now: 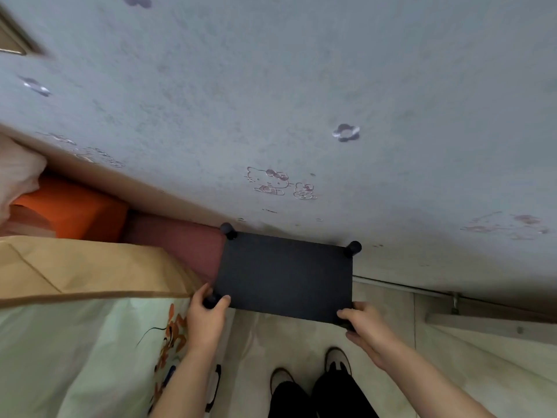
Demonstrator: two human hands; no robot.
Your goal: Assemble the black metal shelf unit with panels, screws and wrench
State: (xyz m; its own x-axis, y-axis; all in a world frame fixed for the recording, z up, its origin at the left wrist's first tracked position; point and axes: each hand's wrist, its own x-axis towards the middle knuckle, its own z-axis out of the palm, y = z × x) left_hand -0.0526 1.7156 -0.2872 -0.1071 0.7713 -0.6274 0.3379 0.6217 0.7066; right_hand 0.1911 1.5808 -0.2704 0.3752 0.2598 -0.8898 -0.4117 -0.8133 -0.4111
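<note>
Item, bottom centre of the frame: two shoes [310, 371] and dark trousers of the person, standing on pale floor tiles [470, 357].

Item, lower centre: left hand [208, 315], fingers curled round the near-left post cap [211, 300] of the shelf unit [284, 274]; right hand [366, 324], fingers wrapped over the near-right corner, whose cap is hidden.

Item, centre: the shelf unit, black top panel level, held close to the wall [271, 86], two far post caps [228, 230] in view.

Item, lower left: a bed with floral sheet [90, 342], a brown paper sheet [90, 267], and orange and maroon cushions [75, 212] beyond.

Risks, as judged: a far cap scraping the wall; the left side catching the bedding; a loosely tightened post shifting under the corner grips.

Writing: none legible. The wall bears cartoon cat and flower motifs [346, 132] only.
</note>
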